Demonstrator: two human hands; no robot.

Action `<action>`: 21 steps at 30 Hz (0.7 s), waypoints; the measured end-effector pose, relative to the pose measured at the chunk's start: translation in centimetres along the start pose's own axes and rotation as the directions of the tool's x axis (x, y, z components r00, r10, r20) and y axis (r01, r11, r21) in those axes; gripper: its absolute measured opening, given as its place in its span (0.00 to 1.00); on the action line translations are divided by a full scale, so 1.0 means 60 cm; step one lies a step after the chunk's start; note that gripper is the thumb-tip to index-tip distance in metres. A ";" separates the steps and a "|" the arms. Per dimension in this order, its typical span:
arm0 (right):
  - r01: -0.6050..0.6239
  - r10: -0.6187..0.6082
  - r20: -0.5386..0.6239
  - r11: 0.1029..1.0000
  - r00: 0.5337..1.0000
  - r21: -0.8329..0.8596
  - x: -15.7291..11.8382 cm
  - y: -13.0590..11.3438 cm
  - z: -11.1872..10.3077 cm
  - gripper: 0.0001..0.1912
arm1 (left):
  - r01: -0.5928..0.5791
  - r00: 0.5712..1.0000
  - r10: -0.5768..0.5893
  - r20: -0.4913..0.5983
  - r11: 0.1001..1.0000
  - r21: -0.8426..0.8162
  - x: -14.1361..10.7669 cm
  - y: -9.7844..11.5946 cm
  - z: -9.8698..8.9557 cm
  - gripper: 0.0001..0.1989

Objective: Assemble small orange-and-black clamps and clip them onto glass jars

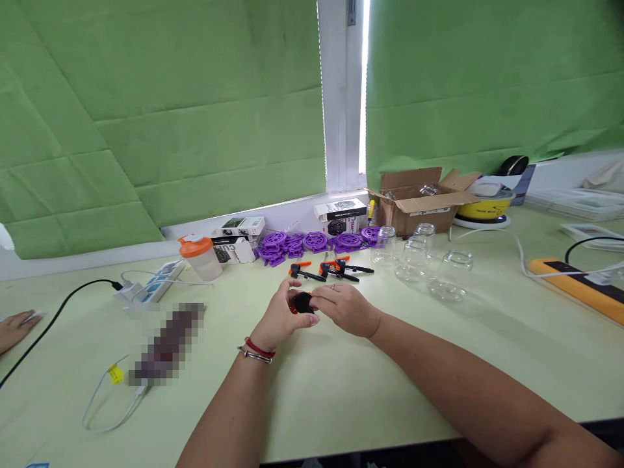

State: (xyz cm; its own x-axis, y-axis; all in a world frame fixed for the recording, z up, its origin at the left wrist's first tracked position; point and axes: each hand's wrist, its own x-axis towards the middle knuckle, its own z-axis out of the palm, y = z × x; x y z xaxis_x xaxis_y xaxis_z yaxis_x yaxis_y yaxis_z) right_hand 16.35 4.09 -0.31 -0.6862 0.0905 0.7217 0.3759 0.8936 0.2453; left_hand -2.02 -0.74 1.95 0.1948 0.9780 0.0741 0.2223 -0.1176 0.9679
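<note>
"Where is the black round piece (pixel 305 301)?"

"Between the two hands, above the middle of the table (pixel 312 403). Some orange shows at its edge."

"How does the left hand (pixel 283 315) hold it?"

"Curled around its left side, with the thumb stretched along the near side. A red band (pixel 260 348) and a metal bangle (pixel 255 355) circle that wrist."

"And the right hand (pixel 347 309)?"

"Its fingers are bunched together, closed on the piece's right edge. The thumb is hidden from view."

"What lies just beyond them?"

"Three black-and-orange parts (pixel 341 275) with rods, side by side. Behind those, a row of purple wheel-like pieces (pixel 316 242) runs in front of a white box (pixel 341 221)."

"To the right?"

"Four clear glass vessels (pixel 451 279), near an open cardboard box (pixel 422 224)."

"And on the left?"

"An orange-lidded bottle (pixel 201 260), a white power strip (pixel 160 283), and, at the far edge, another person's hand (pixel 17 331)."
</note>
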 end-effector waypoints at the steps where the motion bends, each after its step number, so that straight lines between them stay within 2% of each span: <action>1: 0.007 -0.007 0.015 1.000 1.000 -0.002 0.001 0.000 -0.002 0.13 | 0.003 1.000 -0.003 0.005 1.000 -0.003 0.000 0.000 0.000 0.36; 6: 0.054 -0.053 0.094 0.999 0.994 -0.004 0.007 0.000 -0.015 0.13 | 0.008 1.000 -0.008 0.014 1.000 0.019 -0.002 0.001 0.000 0.35; 12: 0.104 -0.102 0.131 0.995 0.986 -0.003 0.008 0.006 -0.018 0.11 | -0.002 0.999 -0.001 0.046 0.999 0.054 -0.004 0.003 0.001 0.35; 21: 0.088 -0.086 0.090 0.996 0.992 -0.015 0.001 0.008 -0.007 0.11 | -0.012 0.996 0.012 0.094 1.000 0.003 -0.004 0.000 -0.001 0.34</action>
State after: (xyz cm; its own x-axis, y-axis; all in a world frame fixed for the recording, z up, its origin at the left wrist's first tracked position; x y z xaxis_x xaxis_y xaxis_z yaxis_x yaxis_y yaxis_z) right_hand 16.78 4.35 0.13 -0.7692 0.0523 0.6368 0.3233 0.8916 0.3172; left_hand -2.14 -0.98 1.96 0.2862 0.9561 0.0630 0.2223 -0.1302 0.9663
